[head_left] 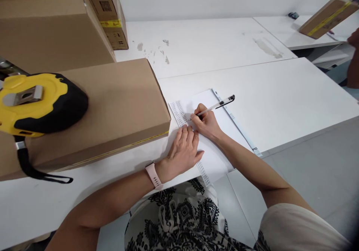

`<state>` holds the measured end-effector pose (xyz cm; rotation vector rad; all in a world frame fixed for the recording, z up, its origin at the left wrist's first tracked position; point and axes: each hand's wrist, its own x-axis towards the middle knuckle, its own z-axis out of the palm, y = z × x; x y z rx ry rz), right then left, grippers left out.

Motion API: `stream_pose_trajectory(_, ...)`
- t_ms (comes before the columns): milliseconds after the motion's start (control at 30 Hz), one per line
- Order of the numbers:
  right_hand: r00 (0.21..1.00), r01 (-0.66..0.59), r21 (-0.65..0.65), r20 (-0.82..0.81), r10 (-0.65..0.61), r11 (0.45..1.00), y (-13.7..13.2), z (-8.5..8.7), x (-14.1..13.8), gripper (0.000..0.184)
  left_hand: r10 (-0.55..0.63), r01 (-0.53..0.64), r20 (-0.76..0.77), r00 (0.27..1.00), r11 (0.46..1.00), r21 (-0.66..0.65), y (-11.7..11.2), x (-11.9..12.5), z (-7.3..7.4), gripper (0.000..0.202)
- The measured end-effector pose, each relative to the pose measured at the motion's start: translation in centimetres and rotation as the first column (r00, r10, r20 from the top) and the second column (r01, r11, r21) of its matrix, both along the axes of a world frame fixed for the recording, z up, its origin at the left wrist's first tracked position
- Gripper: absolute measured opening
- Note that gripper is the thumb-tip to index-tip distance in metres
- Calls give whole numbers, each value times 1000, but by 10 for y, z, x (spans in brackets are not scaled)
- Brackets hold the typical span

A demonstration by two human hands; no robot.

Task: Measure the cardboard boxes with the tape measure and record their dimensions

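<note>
My right hand [206,123] grips a pen [217,105] with its tip on a white printed sheet [215,131] lying on the white table [280,101]. My left hand [183,150] lies flat on the sheet just below the pen tip, fingers together and stretched out, holding nothing. A pale pink watch [153,175] is on my left wrist. The sheet has columns of small print along its left and right edges.
A long cardboard box [120,105] lies left of the sheet, with a yellow and black tape measure [39,103] on top. More boxes [56,27] are stacked behind it. Another person's arm [353,62] and a tilted box [328,16] show at the far right.
</note>
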<state>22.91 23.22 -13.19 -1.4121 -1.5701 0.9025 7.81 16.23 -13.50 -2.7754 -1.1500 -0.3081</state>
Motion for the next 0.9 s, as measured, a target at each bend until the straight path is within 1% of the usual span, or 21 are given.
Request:
stream_pose_trajectory(133, 1000, 20, 1, 8, -20, 1000, 0, 1, 0, 19, -2, 2, 2, 1000, 1000, -4, 0, 0, -1, 67)
stream_pose_trajectory(267, 1000, 17, 1, 13, -17, 1000, 0, 1, -1, 19, 0, 0, 3, 1000, 1000, -2, 0, 0, -2, 67)
stream_pose_trajectory(500, 1000, 2, 1, 16, -2, 1000, 0, 1, 0, 19, -2, 2, -7, 1000, 1000, -21, 0, 0, 0, 67)
stream_pose_trajectory(667, 1000, 20, 10, 19, -21, 1000, -1, 0, -1, 21, 2, -2, 4, 1000, 999, -32, -1, 0, -1, 67)
stream_pose_trajectory(733, 998, 51, 33, 23, -51, 998, -1, -1, -1, 23, 1, 0, 6, 1000, 1000, -30, -1, 0, -1, 67)
stream_pose_trajectory(800, 996, 83, 84, 27, -85, 993, 2, -3, 3, 22, 1, -1, 3, 1000, 1000, -29, -2, 0, -1, 67)
stream_pose_trajectory(867, 993, 78, 176, 74, -93, 981, 7, -5, 10, 14, -1, 1, 6, 1000, 1000, -23, -1, -1, -2, 67)
stream_pose_trajectory(900, 989, 52, 227, 123, -81, 973, 11, -7, 14, 9, -4, 4, 14, 1000, 1000, -18, -1, -1, -3, 67)
